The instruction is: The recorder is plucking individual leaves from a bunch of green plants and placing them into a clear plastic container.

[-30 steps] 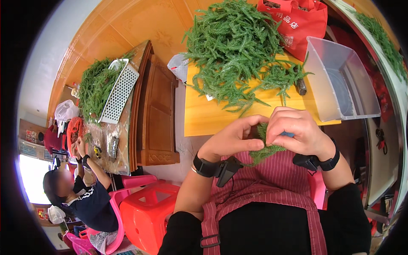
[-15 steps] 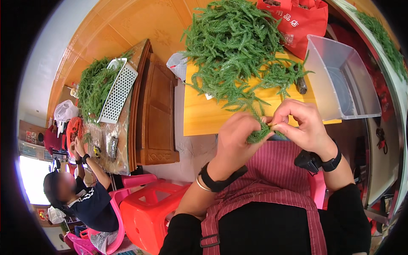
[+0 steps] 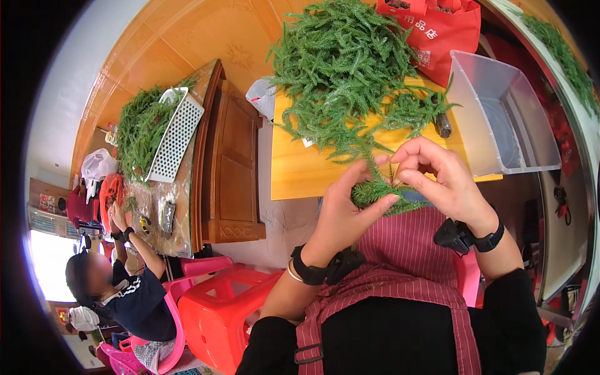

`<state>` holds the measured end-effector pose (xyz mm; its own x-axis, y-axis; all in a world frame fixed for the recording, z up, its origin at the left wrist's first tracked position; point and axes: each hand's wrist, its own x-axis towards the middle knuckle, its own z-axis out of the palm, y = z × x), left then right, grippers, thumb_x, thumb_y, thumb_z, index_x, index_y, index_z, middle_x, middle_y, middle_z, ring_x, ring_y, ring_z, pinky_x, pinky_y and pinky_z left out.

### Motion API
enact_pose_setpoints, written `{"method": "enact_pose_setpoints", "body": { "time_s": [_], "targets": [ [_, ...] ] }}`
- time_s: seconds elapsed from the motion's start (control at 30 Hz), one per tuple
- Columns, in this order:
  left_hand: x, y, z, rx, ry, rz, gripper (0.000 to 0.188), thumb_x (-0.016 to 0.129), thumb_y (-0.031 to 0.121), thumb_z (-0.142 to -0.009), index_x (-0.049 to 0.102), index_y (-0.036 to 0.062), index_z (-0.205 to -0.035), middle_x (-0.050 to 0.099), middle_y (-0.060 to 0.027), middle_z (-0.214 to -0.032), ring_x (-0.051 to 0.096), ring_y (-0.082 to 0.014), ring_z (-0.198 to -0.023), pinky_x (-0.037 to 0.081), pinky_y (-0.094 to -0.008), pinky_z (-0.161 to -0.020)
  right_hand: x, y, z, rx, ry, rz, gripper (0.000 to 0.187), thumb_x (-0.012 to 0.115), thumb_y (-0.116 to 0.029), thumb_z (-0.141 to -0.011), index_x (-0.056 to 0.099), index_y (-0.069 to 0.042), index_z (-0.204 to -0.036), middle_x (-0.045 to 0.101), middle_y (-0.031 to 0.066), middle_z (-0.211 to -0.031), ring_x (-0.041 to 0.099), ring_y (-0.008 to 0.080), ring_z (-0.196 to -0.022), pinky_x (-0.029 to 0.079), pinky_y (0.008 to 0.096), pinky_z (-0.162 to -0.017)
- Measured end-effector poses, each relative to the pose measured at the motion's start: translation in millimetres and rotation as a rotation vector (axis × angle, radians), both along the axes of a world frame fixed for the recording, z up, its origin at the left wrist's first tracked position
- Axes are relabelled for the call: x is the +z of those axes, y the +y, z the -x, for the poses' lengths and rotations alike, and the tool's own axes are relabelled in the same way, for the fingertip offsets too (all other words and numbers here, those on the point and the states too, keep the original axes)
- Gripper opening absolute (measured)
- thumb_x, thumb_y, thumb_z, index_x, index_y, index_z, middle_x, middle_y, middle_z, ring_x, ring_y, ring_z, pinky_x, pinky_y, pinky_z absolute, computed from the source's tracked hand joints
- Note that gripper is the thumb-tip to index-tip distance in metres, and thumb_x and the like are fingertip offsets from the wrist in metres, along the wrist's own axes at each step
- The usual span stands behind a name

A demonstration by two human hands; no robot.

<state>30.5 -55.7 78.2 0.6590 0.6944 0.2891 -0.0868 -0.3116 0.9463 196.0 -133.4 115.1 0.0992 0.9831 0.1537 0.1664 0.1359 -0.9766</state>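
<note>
Above my apron, my left hand (image 3: 345, 212) grips a green artificial pine sprig (image 3: 370, 195) between thumb and fingers. Thumb and fingertips of my right hand (image 3: 445, 184) are pinched together at the sprig's stem, over a small brownish piece (image 3: 395, 177) too small to make out. One thin tip of the greenery points up past my left fingers. Just beyond my hands, a large heap of similar pine sprigs (image 3: 344, 62) covers much of the yellow table (image 3: 294, 178). A dark cylindrical roll (image 3: 443, 126) lies beside the loose sprigs at the table's right.
To the right stands a clear plastic bin (image 3: 528, 125), with a red bag (image 3: 437, 37) behind it. Red stool (image 3: 215, 319) at my left. Further left, a co-worker (image 3: 134, 312) sits at another table holding a white perforated basket (image 3: 178, 134) and more greenery.
My left hand has turned and loosened its curl, so more of the sprig shows between thumb and fingers. My right hand has shifted slightly up and stays pinched at the stem.
</note>
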Motion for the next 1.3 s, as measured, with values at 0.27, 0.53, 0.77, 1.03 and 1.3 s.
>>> {"method": "enact_pose_setpoints", "body": {
  "time_s": [0.27, 0.53, 0.77, 1.03, 1.3],
  "targets": [
    [-5, 1, 2, -0.077, 0.018, 0.118, 0.028, 0.067, -0.001, -0.076, 0.055, 0.0005, -0.101, 0.059, -0.0034, -0.096, 0.056, -0.0091, -0.091, 0.045, -0.0243, -0.080, 6, -4, -1, 0.003, -0.134, 0.088, 0.017, 0.056, -0.005, -0.085, 0.055, 0.000, -0.101, 0.058, 0.0000, -0.080, 0.055, 0.0063, -0.072, 0.044, 0.0222, -0.065],
    [-4, 1, 3, -0.074, -0.011, 0.096, 0.028, 0.065, -0.001, -0.075, 0.053, 0.0018, -0.101, 0.058, -0.0021, -0.095, 0.054, -0.0088, -0.088, 0.044, -0.0242, -0.079, 3, -1, 0, 0.053, -0.251, -0.061, 0.019, 0.056, 0.000, -0.080, 0.059, -0.001, -0.099, 0.061, 0.0021, -0.086, 0.056, 0.0074, -0.075, 0.044, 0.0218, -0.064],
    [-4, 2, 5, -0.077, 0.000, 0.201, 0.033, 0.063, -0.002, -0.076, 0.050, 0.0014, -0.106, 0.057, -0.0021, -0.093, 0.055, -0.0081, -0.084, 0.047, -0.0232, -0.073, 9, 3, 2, 0.079, -0.162, 0.023, 0.018, 0.054, -0.001, -0.082, 0.058, -0.002, -0.099, 0.059, 0.0015, -0.087, 0.055, 0.0072, -0.078, 0.043, 0.0214, -0.065],
    [0, 1, 7, -0.150, -0.048, 0.444, 0.034, 0.062, -0.002, -0.078, 0.048, 0.0021, -0.108, 0.057, -0.0030, -0.091, 0.058, -0.0096, -0.077, 0.049, -0.0234, -0.069, 13, 7, -5, 0.182, -0.114, 0.081, 0.015, 0.055, -0.002, -0.082, 0.056, -0.002, -0.097, 0.058, 0.0012, -0.085, 0.054, 0.0070, -0.078, 0.042, 0.0211, -0.065],
    [0, -1, 6, -0.145, -0.083, 0.443, 0.026, 0.062, 0.001, -0.078, 0.051, 0.0037, -0.101, 0.054, 0.0005, -0.089, 0.051, -0.0057, -0.078, 0.045, -0.0212, -0.068, 14, 7, -4, 0.165, -0.197, 0.062, 0.011, 0.060, -0.002, -0.079, 0.056, -0.003, -0.089, 0.058, 0.0011, -0.080, 0.055, 0.0085, -0.074, 0.042, 0.0220, -0.060]
  ]
}}
